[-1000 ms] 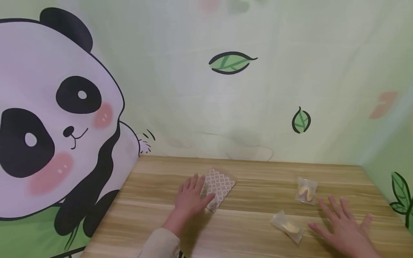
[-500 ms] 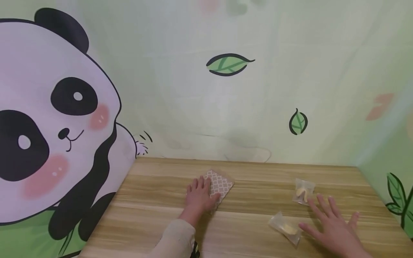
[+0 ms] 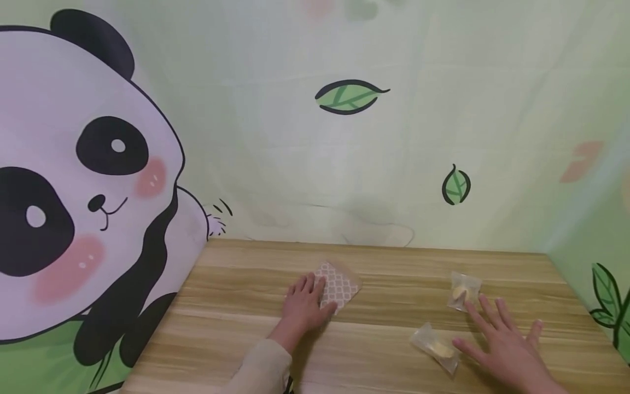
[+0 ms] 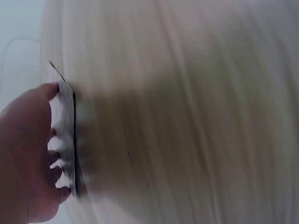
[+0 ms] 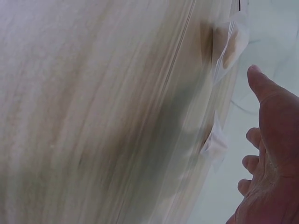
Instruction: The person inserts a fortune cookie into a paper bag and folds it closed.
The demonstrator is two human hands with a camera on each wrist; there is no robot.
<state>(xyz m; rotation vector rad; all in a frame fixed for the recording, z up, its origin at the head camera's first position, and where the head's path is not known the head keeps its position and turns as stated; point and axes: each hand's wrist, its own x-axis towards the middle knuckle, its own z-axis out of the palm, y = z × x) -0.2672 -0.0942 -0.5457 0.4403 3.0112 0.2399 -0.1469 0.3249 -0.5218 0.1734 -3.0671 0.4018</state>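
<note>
A small patterned paper bag (image 3: pixel 339 285) with a plain flap lies on the wooden table. Over its left part is my left hand (image 3: pixel 306 306), the thumb and fingers spread. The left wrist view shows the thumb and fingertips against the face of the same paper bag (image 4: pixel 67 126), seen nearly edge-on. To the right lie two clear packets with pale yellow pieces inside: a farther packet (image 3: pixel 462 290) and a nearer packet (image 3: pixel 435 349). Beside them hovers my right hand (image 3: pixel 509 345), fingers spread and holding nothing; in the right wrist view it appears apart from both packets.
The wood-grain table top (image 3: pixel 384 339) ends at a pale green cloth backdrop (image 3: pixel 275 137). A large panda (image 3: pixel 98 191) is printed on the cloth to the left, with green leaves elsewhere.
My left hand has moved right onto the paper bag, which has turned slightly. My right hand has come a little left, closer to the two packets.
</note>
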